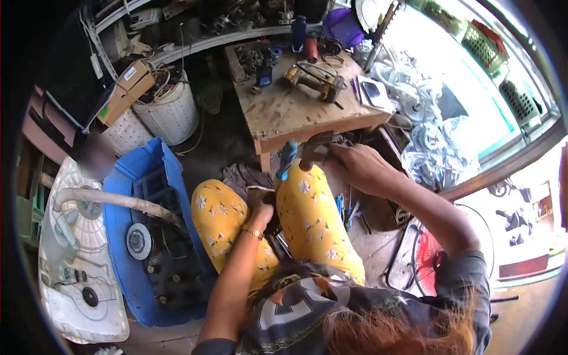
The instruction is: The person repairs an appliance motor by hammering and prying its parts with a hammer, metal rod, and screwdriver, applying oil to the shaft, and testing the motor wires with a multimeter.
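Note:
My right hand is closed around a dark, curved object above my right knee; what exactly it is cannot be made out. Beside that object, at its left, is a blue tool handle. My left hand, with a gold watch on the wrist, is low between my yellow-clad knees. Its fingers are bent and whatever they hold is hidden. A dark cloth lies on the floor just past it. Some metal parts show between my thighs.
Ahead stands a wooden table with a yellow drill and a phone. A blue tub and a white machine panel are at the left. A red fan and scattered tools are at the right.

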`<state>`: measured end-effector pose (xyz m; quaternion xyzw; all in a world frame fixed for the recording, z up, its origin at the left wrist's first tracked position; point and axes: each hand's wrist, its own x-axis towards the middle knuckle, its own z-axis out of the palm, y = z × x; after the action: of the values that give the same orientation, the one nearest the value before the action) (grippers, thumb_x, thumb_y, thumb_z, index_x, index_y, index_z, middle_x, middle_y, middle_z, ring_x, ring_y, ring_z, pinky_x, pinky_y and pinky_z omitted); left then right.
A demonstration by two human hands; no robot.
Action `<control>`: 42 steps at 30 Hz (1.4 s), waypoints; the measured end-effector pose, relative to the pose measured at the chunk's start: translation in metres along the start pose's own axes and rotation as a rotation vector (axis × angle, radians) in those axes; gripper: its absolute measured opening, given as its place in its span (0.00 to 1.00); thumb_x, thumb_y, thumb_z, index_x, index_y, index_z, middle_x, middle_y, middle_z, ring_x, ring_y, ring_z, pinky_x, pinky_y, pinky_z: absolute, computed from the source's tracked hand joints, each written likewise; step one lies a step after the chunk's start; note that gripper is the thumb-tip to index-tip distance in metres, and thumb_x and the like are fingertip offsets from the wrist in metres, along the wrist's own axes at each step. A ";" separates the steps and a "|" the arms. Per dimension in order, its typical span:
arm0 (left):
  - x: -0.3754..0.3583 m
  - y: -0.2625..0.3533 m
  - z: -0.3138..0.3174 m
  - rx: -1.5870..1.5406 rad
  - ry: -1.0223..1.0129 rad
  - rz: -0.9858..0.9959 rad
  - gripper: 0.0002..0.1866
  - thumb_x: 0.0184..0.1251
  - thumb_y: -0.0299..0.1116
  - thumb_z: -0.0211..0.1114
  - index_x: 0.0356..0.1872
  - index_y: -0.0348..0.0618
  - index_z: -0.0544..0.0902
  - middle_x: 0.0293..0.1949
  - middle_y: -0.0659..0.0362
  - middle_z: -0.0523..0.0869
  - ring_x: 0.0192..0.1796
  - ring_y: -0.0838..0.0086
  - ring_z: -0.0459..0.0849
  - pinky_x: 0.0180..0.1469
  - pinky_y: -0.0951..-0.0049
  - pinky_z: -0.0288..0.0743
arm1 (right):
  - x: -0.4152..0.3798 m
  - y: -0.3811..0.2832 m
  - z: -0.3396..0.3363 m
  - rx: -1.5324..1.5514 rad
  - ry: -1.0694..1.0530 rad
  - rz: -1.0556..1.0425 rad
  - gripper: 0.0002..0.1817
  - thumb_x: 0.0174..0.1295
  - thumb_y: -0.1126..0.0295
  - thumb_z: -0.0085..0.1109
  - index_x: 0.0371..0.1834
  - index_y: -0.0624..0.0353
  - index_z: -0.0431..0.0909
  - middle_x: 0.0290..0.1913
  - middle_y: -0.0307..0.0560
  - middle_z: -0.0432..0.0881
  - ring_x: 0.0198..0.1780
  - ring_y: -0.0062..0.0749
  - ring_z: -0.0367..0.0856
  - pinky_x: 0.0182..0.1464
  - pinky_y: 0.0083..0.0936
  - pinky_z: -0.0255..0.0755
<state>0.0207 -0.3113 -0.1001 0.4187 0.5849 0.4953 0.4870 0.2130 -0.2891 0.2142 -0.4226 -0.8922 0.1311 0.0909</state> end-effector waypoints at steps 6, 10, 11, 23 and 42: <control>0.003 -0.003 -0.011 -0.046 -0.138 0.012 0.15 0.49 0.19 0.56 0.40 0.38 0.80 0.40 0.58 0.82 0.45 0.72 0.78 0.53 0.75 0.68 | 0.041 -0.020 -0.045 0.198 0.193 0.108 0.24 0.56 0.62 0.63 0.50 0.65 0.69 0.43 0.52 0.78 0.47 0.33 0.76 0.52 0.28 0.68; -0.002 0.013 -0.012 -0.019 -0.084 0.061 0.12 0.51 0.21 0.60 0.39 0.40 0.78 0.39 0.61 0.80 0.44 0.74 0.77 0.51 0.75 0.69 | 0.077 -0.007 0.025 0.239 0.274 -0.087 0.35 0.37 0.50 0.75 0.41 0.64 0.72 0.36 0.58 0.80 0.41 0.52 0.79 0.44 0.38 0.72; -0.004 0.011 -0.013 -0.044 -0.074 0.074 0.12 0.51 0.22 0.61 0.39 0.40 0.78 0.39 0.61 0.80 0.44 0.74 0.77 0.51 0.74 0.69 | 0.080 -0.006 0.038 0.301 0.214 -0.106 0.34 0.40 0.51 0.74 0.41 0.65 0.71 0.33 0.57 0.80 0.39 0.48 0.79 0.42 0.36 0.72; -0.029 0.040 -0.029 0.062 -0.057 0.170 0.20 0.42 0.23 0.69 0.41 0.38 0.76 0.36 0.61 0.80 0.40 0.77 0.78 0.47 0.76 0.71 | 0.024 -0.016 0.072 0.837 0.138 -0.144 0.28 0.44 0.74 0.70 0.50 0.66 0.68 0.39 0.44 0.78 0.40 0.19 0.71 0.45 0.21 0.69; -0.020 0.019 -0.017 0.054 -0.131 0.162 0.14 0.56 0.23 0.58 0.45 0.39 0.77 0.44 0.59 0.80 0.49 0.74 0.76 0.54 0.74 0.67 | -0.009 0.010 0.041 0.537 0.159 0.014 0.29 0.55 0.58 0.64 0.49 0.74 0.68 0.39 0.56 0.76 0.38 0.31 0.73 0.44 0.28 0.69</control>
<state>0.0072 -0.3309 -0.0775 0.5091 0.5292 0.4887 0.4712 0.2146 -0.2969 0.1714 -0.3984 -0.8126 0.3301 0.2683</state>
